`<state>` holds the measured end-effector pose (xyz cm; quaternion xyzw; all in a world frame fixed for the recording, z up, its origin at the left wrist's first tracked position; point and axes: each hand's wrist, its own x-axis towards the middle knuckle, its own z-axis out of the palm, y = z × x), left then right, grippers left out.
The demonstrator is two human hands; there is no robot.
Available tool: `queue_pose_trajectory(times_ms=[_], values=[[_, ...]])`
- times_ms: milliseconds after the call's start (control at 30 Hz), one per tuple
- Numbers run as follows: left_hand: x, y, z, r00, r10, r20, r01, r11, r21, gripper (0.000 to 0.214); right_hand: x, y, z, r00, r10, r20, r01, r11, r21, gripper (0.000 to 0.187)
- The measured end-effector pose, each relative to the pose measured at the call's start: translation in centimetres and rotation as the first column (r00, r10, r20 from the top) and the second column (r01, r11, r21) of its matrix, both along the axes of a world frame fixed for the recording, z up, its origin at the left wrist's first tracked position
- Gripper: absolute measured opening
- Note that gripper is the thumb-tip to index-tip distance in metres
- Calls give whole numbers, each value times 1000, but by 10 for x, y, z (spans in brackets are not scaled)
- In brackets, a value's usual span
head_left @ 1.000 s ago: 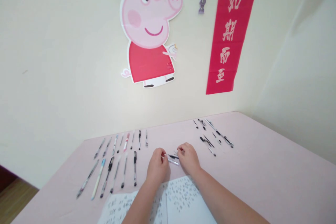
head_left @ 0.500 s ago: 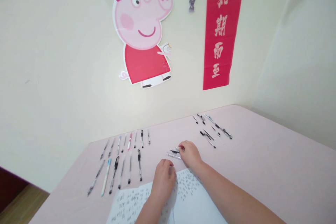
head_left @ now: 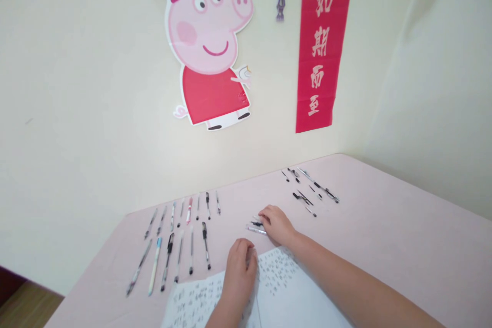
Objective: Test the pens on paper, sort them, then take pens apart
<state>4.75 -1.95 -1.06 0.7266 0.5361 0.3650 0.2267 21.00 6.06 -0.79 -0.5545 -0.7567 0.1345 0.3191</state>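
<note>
My right hand (head_left: 275,224) is at the top edge of an open notebook, its fingers bent down at a small group of pen parts. A clear pen barrel (head_left: 256,229) and a thin black piece (head_left: 257,224) show beside its fingertips. The fingers are closed, and what is between them is hidden. My left hand (head_left: 241,266) is over the handwritten notebook (head_left: 277,271), near its fold. Its fingers are loosely bent, with the thumb apart from them, and nothing shows in it.
To the left, several pens lie in two rows, among them a black-capped pen (head_left: 167,261) and a blue-capped one (head_left: 155,266). Loose pen parts (head_left: 305,197) are scattered at the back right of the pink table (head_left: 369,236). A wall with a pig cutout (head_left: 215,92) stands behind.
The view has shifted slightly. My right hand has moved a little left over the pen parts. The left hand stays over the notebook, and the pen rows lie as before.
</note>
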Motion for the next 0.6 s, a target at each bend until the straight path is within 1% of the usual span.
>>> queue_pose_trajectory(times_ms=[67,133,233,300,400,500,600], values=[[-1,1,-1,1000,-2,14,2,1000,0,10,9,-5,2,994,108,-1,-108,994,22,31],[-1,1,-1,1000,-9,20,9,1000,-1,15,18,-9,3,977,213,17,-213,977,19,37],[0,2,-1,1000,-17,6,17,1000,-1,18,27,-14,2,930,361,72,-361,932,-14,41],[0,2,0,999,-32,-15,32,999,-3,19,27,-16,1,891,441,113,-440,897,-30,44],[-1,3,-1,998,-56,-34,56,998,-7,19,23,-14,0,856,493,155,-496,868,-19,43],[-2,4,-2,998,-57,-40,57,998,-8,19,16,-11,1,841,511,178,-517,856,-10,40],[-1,4,-3,998,-50,-36,50,999,-1,18,10,-7,0,827,527,194,-536,844,-11,40]])
